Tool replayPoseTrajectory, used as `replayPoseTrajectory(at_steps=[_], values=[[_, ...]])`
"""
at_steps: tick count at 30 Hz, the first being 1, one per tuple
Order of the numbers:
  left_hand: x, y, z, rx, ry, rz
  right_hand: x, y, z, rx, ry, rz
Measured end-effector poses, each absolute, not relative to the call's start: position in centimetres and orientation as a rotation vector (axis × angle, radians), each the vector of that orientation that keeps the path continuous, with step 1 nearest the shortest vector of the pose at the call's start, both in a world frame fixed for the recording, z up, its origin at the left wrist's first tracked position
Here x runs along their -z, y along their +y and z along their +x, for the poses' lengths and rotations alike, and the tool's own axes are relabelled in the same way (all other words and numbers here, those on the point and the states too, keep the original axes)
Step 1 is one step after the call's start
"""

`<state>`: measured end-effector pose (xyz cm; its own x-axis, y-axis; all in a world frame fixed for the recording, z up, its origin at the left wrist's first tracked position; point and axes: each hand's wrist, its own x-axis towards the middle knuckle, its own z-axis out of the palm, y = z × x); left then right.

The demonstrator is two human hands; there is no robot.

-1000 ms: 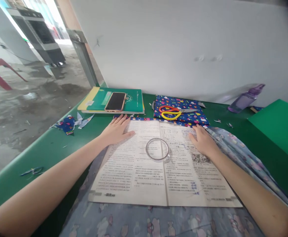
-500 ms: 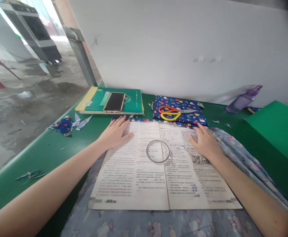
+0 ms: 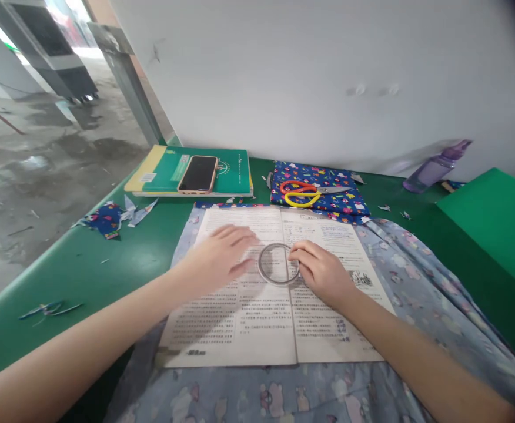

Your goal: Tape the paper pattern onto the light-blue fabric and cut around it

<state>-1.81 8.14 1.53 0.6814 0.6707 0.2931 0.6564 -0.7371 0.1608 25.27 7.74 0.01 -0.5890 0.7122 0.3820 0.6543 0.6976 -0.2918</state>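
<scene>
A thin grey ring [image 3: 261, 275] is pinched at its right side by my right hand [image 3: 324, 271], above the middle fold of an open printed booklet [image 3: 266, 329]. Just left of the ring is my left hand [image 3: 217, 258], its fingers stretched out and apart, a little blurred, holding nothing. Beneath the booklet spreads a grey-blue cloth [image 3: 240, 399] with animal prints. Scissors [image 3: 304, 194] with one red and one yellow handle rest on a folded dark blue patterned cloth [image 3: 345, 205] behind the booklet.
A phone [image 3: 198, 174] lies on green books [image 3: 235, 170] at the back left. Cloth scraps [image 3: 105, 219] and string [image 3: 48, 309] lie on the left of the green table [image 3: 143, 252]. A purple spray bottle [image 3: 434, 170] leans near the white wall, beside a green board [image 3: 500, 229].
Both hands have come inward from the booklet's upper edges. My right hand has taken hold of the ring, while my left hand has moved toward it. The view has shifted slightly.
</scene>
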Motion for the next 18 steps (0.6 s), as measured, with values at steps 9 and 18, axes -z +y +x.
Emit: replayPoseTrajectory(at_steps=[9, 18], values=[[0.6, 6.6, 1.1, -0.664, 0.898, 2.787, -0.1, 7.8, 25.8, -0.653, -2.169, -0.943], [1.2, 7.0, 1.1, -0.783, 0.848, 2.771, 0.4, 8.3, 25.6, -0.494, -2.412, -0.908]])
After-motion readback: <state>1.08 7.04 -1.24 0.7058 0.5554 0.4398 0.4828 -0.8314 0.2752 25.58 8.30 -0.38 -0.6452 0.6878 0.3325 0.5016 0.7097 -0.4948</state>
